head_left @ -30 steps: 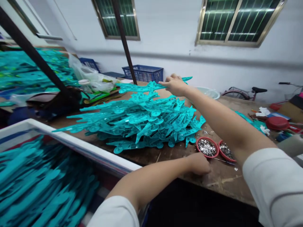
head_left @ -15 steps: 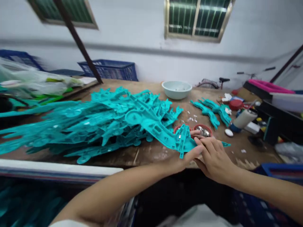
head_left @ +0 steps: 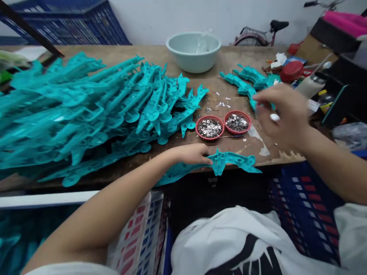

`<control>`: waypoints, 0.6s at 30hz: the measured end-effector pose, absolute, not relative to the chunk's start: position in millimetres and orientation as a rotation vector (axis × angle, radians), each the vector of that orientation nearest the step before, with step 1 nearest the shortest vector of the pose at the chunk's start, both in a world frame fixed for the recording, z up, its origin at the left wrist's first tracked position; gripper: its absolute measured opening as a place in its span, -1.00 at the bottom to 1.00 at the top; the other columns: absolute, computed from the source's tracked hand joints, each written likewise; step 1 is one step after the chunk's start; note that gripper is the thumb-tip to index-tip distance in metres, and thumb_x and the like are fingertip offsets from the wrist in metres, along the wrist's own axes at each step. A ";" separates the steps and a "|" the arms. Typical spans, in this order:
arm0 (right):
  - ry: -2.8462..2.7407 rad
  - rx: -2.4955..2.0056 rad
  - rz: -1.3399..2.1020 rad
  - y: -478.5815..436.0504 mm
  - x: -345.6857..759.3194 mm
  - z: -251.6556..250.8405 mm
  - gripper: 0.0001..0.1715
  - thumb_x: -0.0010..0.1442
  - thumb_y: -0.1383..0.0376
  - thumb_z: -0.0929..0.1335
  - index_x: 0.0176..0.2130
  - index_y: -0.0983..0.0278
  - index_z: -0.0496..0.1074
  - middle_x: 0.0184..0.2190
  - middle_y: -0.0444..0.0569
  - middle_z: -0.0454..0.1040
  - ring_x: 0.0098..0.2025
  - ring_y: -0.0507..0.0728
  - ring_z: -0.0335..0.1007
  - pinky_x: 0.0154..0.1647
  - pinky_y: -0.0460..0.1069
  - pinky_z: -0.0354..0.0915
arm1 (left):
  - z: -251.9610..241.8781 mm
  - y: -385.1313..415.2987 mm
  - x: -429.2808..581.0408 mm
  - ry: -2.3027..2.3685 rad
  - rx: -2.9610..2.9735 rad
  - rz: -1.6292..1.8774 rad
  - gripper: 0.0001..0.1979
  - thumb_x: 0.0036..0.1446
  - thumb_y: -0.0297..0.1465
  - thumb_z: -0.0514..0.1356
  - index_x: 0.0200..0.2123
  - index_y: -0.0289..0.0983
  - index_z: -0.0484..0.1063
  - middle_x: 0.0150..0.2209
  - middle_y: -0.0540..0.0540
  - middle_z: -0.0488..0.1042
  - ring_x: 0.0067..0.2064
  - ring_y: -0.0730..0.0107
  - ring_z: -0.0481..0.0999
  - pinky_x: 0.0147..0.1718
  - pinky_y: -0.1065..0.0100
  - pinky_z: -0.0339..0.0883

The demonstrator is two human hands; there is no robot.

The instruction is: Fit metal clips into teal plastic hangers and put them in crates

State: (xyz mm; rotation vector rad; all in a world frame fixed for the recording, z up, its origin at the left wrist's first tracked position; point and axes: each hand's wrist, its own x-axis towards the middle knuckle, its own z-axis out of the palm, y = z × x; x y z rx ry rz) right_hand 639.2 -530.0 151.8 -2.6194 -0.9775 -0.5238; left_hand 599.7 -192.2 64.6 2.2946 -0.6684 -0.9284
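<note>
Left hand (head_left: pixel 190 154) sits at 6 o'clock, fingers lightly curled against the end of a teal plastic moulding (head_left: pixel 226 162) on the counter (head_left: pixel 229 61) edge, grip unclear; right hand (head_left: pixel 282 114) at 3 o'clock, fingers loosely spread, apparently empty

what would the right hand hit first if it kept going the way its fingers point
The right hand would most likely meet the small heap of teal moulded plastic pieces just past its fingertips, though blur and depth leave unclear how far above them it is.
</note>
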 end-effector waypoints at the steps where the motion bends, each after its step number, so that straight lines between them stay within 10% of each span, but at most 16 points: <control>1: -0.956 -2.666 -0.380 -518.9 668.4 136.1 -0.33 0.70 0.14 0.29 0.54 0.20 0.72 0.25 0.37 0.80 0.26 0.56 0.76 0.42 0.49 0.61 | 59.6 -192.8 602.6 -0.680 2.352 -0.938 -0.75 0.43 -0.19 0.36 -0.29 -0.20 0.60 -0.31 0.02 0.66 -0.22 0.25 0.62 -0.18 0.33 0.41; 12: -0.935 -3.102 0.405 -507.7 752.1 20.3 -0.54 0.57 0.30 0.49 0.30 0.22 0.88 0.31 0.25 0.81 0.31 0.46 0.77 0.16 0.19 0.58 | 47.0 -188.1 601.6 -0.465 3.094 -0.648 -0.72 0.62 -0.15 0.36 0.07 -0.20 0.80 0.06 -0.39 0.84 0.14 -0.42 0.86 -0.05 0.01 0.64; 18: -1.045 -3.001 0.288 -516.7 764.0 10.2 -0.58 0.56 0.23 0.44 0.16 0.24 0.89 0.14 0.26 0.82 0.20 0.50 0.72 0.16 0.25 0.58 | 18.9 -184.5 607.8 -0.710 2.909 -0.204 -0.44 0.52 -0.14 0.52 0.45 -0.23 0.72 0.61 -0.48 0.60 0.68 -0.56 0.50 0.60 -0.35 0.51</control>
